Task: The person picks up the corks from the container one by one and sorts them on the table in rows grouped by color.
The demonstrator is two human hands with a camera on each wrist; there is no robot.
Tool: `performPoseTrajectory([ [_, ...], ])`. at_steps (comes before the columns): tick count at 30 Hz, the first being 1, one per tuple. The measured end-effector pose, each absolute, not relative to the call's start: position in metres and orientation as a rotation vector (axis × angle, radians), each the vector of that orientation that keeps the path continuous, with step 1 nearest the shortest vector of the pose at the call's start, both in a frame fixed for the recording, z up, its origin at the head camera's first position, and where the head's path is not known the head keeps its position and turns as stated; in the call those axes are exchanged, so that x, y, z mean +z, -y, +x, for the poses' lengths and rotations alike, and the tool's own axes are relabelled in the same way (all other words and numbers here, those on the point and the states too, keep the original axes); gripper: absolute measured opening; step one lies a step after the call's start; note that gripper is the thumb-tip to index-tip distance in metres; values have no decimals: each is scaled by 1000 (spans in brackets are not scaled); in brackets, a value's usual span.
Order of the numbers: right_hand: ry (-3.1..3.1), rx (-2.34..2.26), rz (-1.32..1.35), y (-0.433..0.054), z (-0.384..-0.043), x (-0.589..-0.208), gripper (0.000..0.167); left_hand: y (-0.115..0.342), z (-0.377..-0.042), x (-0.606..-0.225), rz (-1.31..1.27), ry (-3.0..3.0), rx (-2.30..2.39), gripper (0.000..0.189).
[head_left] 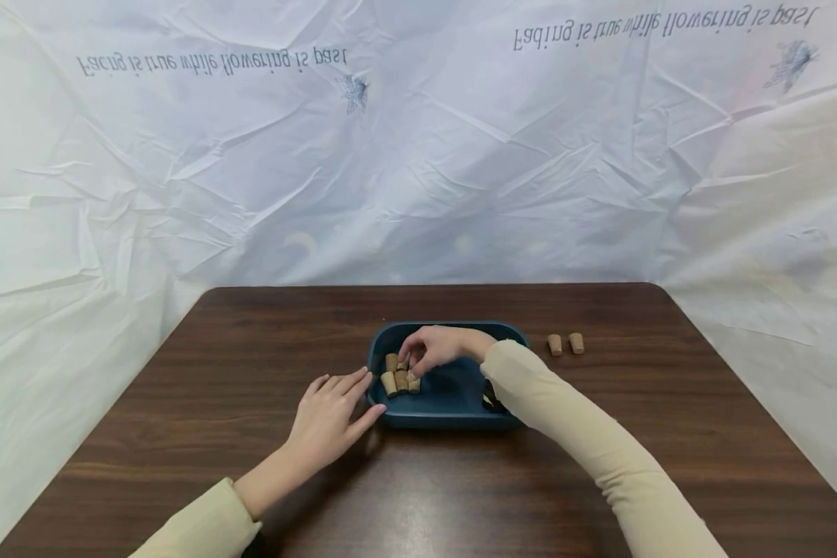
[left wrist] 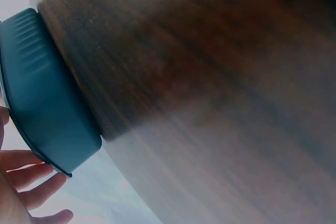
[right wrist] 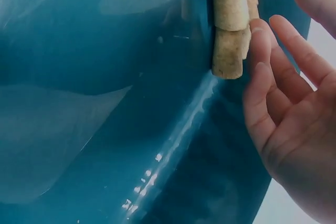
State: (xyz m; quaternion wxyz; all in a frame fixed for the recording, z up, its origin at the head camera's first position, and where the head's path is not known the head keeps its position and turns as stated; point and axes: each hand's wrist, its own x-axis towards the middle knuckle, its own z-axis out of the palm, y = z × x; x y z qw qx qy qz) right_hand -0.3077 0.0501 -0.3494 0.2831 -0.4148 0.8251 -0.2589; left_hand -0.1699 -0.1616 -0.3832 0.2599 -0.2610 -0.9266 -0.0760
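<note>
A blue tray (head_left: 453, 419) stands on the table and holds several tapered corks (head_left: 388, 384) grouped at its left end. My right hand (head_left: 434, 346) reaches into the tray over these corks. In the right wrist view its fingertips (right wrist: 258, 27) are against the side of the cork group (right wrist: 230, 3), with the thumb held apart from them. My left hand (head_left: 331, 415) lies at the tray's left end. Its spread fingers (left wrist: 44, 190) touch the tray's rim in the left wrist view.
Two more corks (head_left: 566, 344) stand on the brown wooden table (head_left: 265, 333) to the right of the tray. A dark object (head_left: 490, 396) shows partly beside the right sleeve, at the tray's right end. White printed sheeting (head_left: 418, 194) hangs behind the table.
</note>
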Motion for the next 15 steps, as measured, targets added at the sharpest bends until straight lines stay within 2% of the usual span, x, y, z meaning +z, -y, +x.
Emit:
performPoseTrajectory([
  [15, -2333, -504, -1091, -39, -304, -361, 33, 162, -171, -385, -720, 2483, -207, 50],
])
